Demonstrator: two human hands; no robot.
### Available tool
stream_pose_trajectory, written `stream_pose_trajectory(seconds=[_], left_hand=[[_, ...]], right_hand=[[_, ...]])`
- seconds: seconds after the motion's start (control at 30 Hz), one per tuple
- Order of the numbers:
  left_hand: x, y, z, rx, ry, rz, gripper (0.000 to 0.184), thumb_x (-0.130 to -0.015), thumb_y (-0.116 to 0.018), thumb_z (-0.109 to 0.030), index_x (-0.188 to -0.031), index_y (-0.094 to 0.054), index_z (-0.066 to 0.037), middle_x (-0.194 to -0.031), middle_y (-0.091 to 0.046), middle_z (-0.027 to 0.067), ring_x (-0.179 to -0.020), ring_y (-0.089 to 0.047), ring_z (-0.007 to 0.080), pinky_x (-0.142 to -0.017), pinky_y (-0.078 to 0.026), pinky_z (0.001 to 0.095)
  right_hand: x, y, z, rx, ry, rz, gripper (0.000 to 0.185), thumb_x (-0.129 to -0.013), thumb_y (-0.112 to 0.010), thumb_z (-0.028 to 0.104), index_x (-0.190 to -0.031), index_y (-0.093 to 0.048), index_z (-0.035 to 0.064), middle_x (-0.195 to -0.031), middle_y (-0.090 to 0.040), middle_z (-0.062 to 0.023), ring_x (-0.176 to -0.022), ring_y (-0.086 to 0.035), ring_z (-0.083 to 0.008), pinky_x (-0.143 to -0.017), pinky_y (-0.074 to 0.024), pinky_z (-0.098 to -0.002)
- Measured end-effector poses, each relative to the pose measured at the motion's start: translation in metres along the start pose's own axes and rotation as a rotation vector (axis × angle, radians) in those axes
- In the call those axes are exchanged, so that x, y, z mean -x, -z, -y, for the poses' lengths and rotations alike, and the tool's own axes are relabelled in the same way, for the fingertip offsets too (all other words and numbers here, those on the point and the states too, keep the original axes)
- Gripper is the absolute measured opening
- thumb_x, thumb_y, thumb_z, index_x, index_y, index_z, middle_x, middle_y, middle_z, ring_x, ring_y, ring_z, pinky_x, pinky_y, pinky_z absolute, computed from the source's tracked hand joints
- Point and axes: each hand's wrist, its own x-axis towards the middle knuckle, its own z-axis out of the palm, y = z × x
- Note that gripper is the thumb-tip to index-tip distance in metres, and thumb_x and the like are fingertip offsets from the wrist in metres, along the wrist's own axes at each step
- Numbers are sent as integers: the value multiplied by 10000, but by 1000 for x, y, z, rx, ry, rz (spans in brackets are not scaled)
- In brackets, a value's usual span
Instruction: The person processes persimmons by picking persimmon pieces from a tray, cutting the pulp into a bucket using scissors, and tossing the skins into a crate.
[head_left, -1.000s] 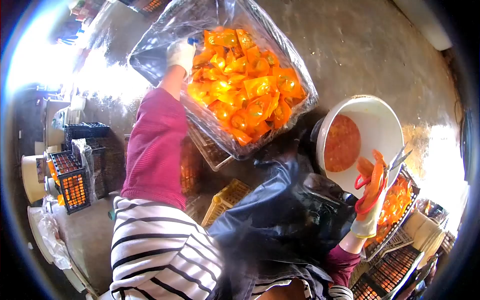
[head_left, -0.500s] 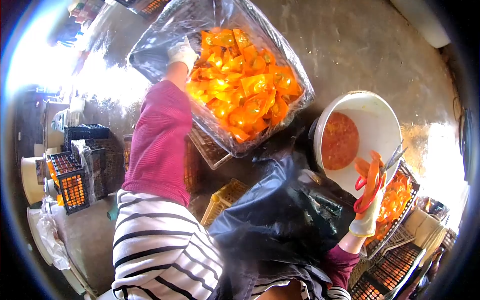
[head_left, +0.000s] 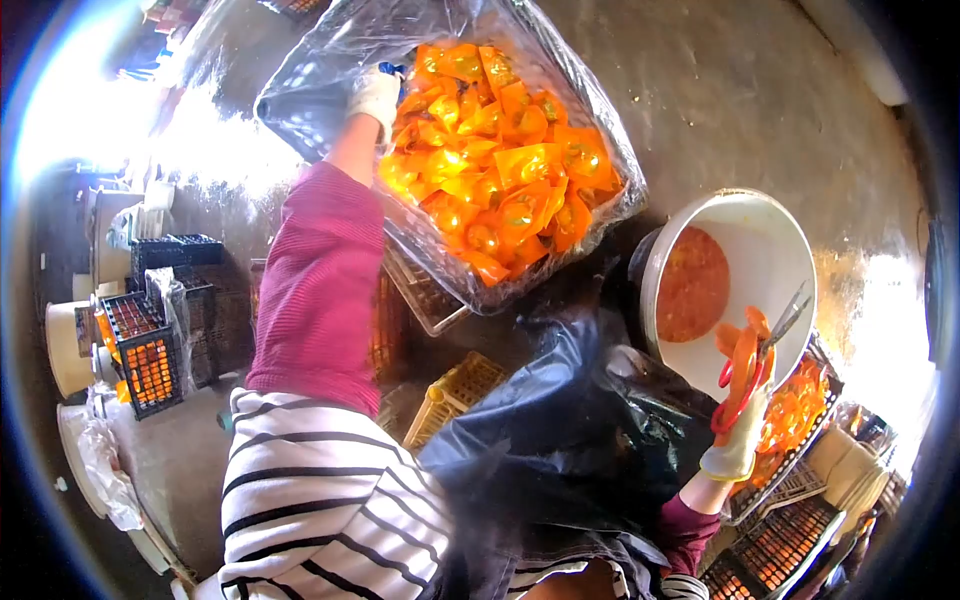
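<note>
Glossy orange pieces lie heaped in a clear plastic liner, looking light, soft and probably slippery, best taken by their thin edges. Beside the heap is a person's gloved left hand, a small blue item at its fingertips, though whether it grips anything cannot be told; the gloved right hand grips red-handled scissors near a white bucket.
</note>
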Motion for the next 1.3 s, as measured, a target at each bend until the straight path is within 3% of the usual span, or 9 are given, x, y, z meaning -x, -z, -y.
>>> stream_pose_trajectory(seconds=[0.3,0.43,0.53,0.63,0.73,0.9,1.0,1.13,1.3], left_hand=[[137,72,-58,1431,47,229,218,-891,-552,-266,-951,-664,-89,-822,-643,-3,-700,-597,113,-641,-463,247],[199,106,-54,1285,-150,161,242,-902,-493,-159,-1058,-637,-44,-896,-642,11,-795,-582,96,-757,-453,234],[187,123,-53,1587,242,195,239,-902,-526,-193,-1066,-640,-60,-929,-657,22,-848,-612,116,-751,-477,267],[116,81,-25,734,113,-82,315,-896,-561,-227,-1126,-611,-17,-1060,-661,96,-910,-635,193,-777,-489,301],[110,96,-50,761,363,-330,304,-837,-616,-276,-929,-658,11,-982,-654,249,-970,-626,395,-784,-497,417],[92,101,-54,1023,269,-343,380,-794,-699,-307,-1034,-623,-23,-997,-655,183,-884,-644,324,-764,-497,417],[132,91,-107,455,-221,-790,418,-718,-768,-272,-1056,-634,-68,-998,-644,151,-957,-612,319,-859,-475,407],[139,34,-128,392,-526,-203,552,-763,-751,-277,-1242,-552,-87,-1229,-559,172,-1084,-552,356,-942,-443,418],[70,-4,-131,331,-186,-319,750,-787,-685,-427,-1389,-382,-101,-1365,-425,224,-1263,-413,359,-1018,-379,418]], right_hand=[[-5,2,-33,-434,48,117,461,-924,-583,270,-1312,-470,49,-1112,-573,-95,-1019,-569,-201,-917,-434,-310],[-7,-2,-57,-461,154,175,565,-916,-563,405,-1327,-452,34,-1178,-571,-129,-1028,-585,-216,-969,-410,-311],[-22,-2,-73,-650,62,222,560,-917,-575,359,-1335,-434,13,-1214,-512,-119,-1066,-558,-234,-987,-432,-334],[-23,0,-74,-673,96,297,587,-917,-561,397,-1345,-425,18,-1228,-509,-120,-1091,-551,-231,-993,-427,-323],[-8,-1,-56,-674,1,203,495,-942,-543,310,-1335,-445,27,-1233,-505,-117,-1098,-551,-223,-964,-451,-296],[-8,0,-58,-538,59,170,427,-971,-477,235,-1331,-447,8,-1242,-514,-119,-1050,-581,-235,-964,-449,-319],[-11,0,-54,-555,60,180,384,-979,-475,163,-1334,-452,18,-1233,-515,-147,-1077,-558,-226,-940,-465,-285],[-2,1,-39,-578,22,192,373,-989,-431,134,-1343,-437,14,-1252,-510,-141,-1088,-553,-202,-961,-441,-274],[0,4,-18,186,103,159,386,-988,-394,129,-1353,-415,5,-1254,-520,-102,-1119,-543,-207,-1016,-385,-274]])
